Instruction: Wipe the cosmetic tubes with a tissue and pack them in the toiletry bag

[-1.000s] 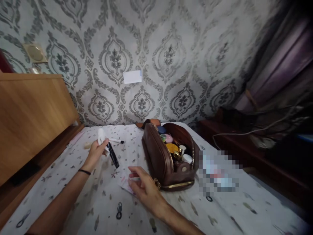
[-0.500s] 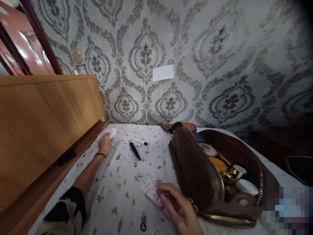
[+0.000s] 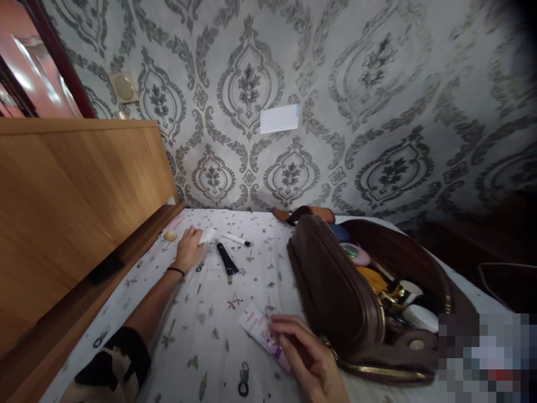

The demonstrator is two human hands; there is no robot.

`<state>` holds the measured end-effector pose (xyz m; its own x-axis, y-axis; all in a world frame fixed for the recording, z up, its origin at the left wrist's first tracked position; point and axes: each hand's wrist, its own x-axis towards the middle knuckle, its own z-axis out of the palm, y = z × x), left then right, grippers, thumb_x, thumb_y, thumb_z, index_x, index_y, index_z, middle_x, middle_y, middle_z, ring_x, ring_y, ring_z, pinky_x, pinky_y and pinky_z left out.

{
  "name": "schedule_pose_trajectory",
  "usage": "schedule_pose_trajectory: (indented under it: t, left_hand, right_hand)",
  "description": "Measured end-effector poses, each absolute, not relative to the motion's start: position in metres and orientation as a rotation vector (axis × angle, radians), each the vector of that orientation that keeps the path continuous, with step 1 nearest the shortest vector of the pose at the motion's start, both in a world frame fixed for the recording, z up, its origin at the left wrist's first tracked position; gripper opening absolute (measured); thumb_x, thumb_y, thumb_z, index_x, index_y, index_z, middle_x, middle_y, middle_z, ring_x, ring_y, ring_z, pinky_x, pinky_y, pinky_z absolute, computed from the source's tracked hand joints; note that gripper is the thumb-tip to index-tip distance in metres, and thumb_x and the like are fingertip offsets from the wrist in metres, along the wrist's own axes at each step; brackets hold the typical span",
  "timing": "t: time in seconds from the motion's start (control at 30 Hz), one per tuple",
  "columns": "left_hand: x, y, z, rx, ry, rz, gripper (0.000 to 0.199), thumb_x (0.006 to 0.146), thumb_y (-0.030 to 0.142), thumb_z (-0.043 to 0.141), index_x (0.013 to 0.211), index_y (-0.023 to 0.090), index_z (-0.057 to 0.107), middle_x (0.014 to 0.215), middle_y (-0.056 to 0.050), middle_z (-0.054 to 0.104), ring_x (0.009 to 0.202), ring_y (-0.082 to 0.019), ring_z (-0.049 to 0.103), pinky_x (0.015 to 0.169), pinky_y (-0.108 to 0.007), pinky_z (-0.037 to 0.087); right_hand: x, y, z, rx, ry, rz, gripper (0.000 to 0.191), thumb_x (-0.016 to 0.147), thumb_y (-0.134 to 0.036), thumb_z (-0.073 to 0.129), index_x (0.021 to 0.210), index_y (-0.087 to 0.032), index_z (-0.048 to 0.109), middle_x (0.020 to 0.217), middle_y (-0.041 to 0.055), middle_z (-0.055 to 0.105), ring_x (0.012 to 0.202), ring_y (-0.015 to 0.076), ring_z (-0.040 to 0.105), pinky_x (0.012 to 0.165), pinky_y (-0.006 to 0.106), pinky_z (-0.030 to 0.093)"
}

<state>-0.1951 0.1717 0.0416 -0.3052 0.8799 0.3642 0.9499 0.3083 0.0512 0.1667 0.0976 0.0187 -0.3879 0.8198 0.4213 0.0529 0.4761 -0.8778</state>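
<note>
My left hand (image 3: 188,249) is closed on a small white piece (image 3: 208,236) that looks like tissue or thin wrap, low over the patterned sheet. Just right of it lie a black squeeze tube (image 3: 227,258) and a slim white pen-like stick (image 3: 235,239) with a dark end. My right hand (image 3: 308,355) has curled fingers at the edge of a white and purple squeeze tube (image 3: 262,334) with a printed cartoon figure. Left of my left hand is a pink item with a cream-coloured end (image 3: 170,235).
An open brown leather bag (image 3: 331,280) with gold zips stands on the right, holding several cosmetic items. A brown strap (image 3: 310,212) lies behind it. A wooden panel (image 3: 84,190) borders the left side, and a patterned wall (image 3: 247,157) rises behind.
My left hand has moved right and nearer with the white piece, away from the pink item, whose cream end now shows. The black tube looks slightly turned. My right hand has hardly moved.
</note>
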Motion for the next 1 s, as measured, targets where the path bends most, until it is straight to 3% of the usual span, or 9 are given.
schedule_pose_trajectory:
  t: [0.2, 0.4, 0.6, 0.67, 0.8, 0.9, 1.0]
  left_hand:
    - [-0.22, 0.173, 0.047, -1.448, -2.45, -0.293, 0.037, 0.088, 0.016, 0.051, 0.123, 0.014, 0.06, 0.134, -0.025, 0.053, 0.127, -0.042, 0.046, 0.099, -0.058, 0.04]
    - [-0.247, 0.166, 0.051, -1.483, -2.553, -0.23, 0.03, 0.081, 0.01, 0.052, 0.108, 0.01, 0.065, 0.117, -0.023, 0.061, 0.109, -0.037, 0.059, 0.093, -0.048, 0.047]
    - [-0.202, 0.152, 0.049, -1.966, -2.314, -0.268, 0.031, 0.086, 0.009, 0.049, 0.113, 0.017, 0.063, 0.123, -0.011, 0.062, 0.119, -0.023, 0.056, 0.105, -0.033, 0.044]
    - [-0.185, 0.145, 0.047, -2.117, -2.231, -0.247, 0.033, 0.084, 0.007, 0.05, 0.112, 0.019, 0.064, 0.123, -0.008, 0.064, 0.119, -0.022, 0.057, 0.105, -0.033, 0.043]
    - [-0.166, 0.135, 0.046, -2.229, -2.168, -0.216, 0.045, 0.083, 0.006, 0.048, 0.125, 0.018, 0.06, 0.13, -0.013, 0.063, 0.125, -0.028, 0.055, 0.103, -0.046, 0.044]
    - [-0.156, 0.134, 0.05, -2.263, -2.119, -0.212, 0.061, 0.082, 0.002, 0.047, 0.14, 0.019, 0.049, 0.149, -0.015, 0.051, 0.142, -0.031, 0.039, 0.112, -0.054, 0.033]
    - [-0.14, 0.135, 0.055, -2.437, -1.939, -0.106, 0.067, 0.079, -0.003, 0.044, 0.141, 0.023, 0.048, 0.152, -0.013, 0.049, 0.148, -0.032, 0.03, 0.115, -0.061, 0.025]
  right_hand:
    - [0.168, 0.096, 0.02, -0.758, -1.772, 1.025, 0.027, 0.096, -0.044, 0.058, 0.091, -0.027, 0.078, 0.099, 0.0097, 0.077, 0.096, 0.0226, 0.075, 0.083, 0.028, 0.061]
    - [0.167, 0.096, 0.019, -0.766, -1.768, 1.054, 0.027, 0.097, -0.043, 0.058, 0.09, -0.026, 0.077, 0.101, 0.0101, 0.076, 0.098, 0.0221, 0.074, 0.085, 0.028, 0.06]
    - [0.168, 0.097, 0.014, -0.761, -1.78, 1.046, 0.029, 0.097, -0.045, 0.057, 0.092, -0.025, 0.079, 0.104, 0.012, 0.076, 0.101, 0.0243, 0.073, 0.087, 0.031, 0.06]
    - [0.169, 0.097, 0.013, -0.765, -1.786, 1.051, 0.03, 0.096, -0.046, 0.058, 0.092, -0.026, 0.079, 0.104, 0.0122, 0.076, 0.101, 0.025, 0.073, 0.088, 0.033, 0.06]
    - [0.168, 0.096, 0.015, -0.785, -1.78, 1.055, 0.032, 0.095, -0.049, 0.058, 0.09, -0.025, 0.079, 0.103, 0.0123, 0.076, 0.101, 0.0255, 0.073, 0.086, 0.033, 0.06]
    - [0.167, 0.095, 0.018, -0.793, -1.773, 1.061, 0.033, 0.095, -0.05, 0.058, 0.088, -0.025, 0.079, 0.103, 0.0122, 0.076, 0.1, 0.0256, 0.073, 0.085, 0.033, 0.06]
    - [0.165, 0.094, 0.019, -0.795, -1.769, 1.06, 0.034, 0.095, -0.051, 0.058, 0.087, -0.025, 0.078, 0.102, 0.0122, 0.076, 0.099, 0.0257, 0.073, 0.084, 0.033, 0.06]
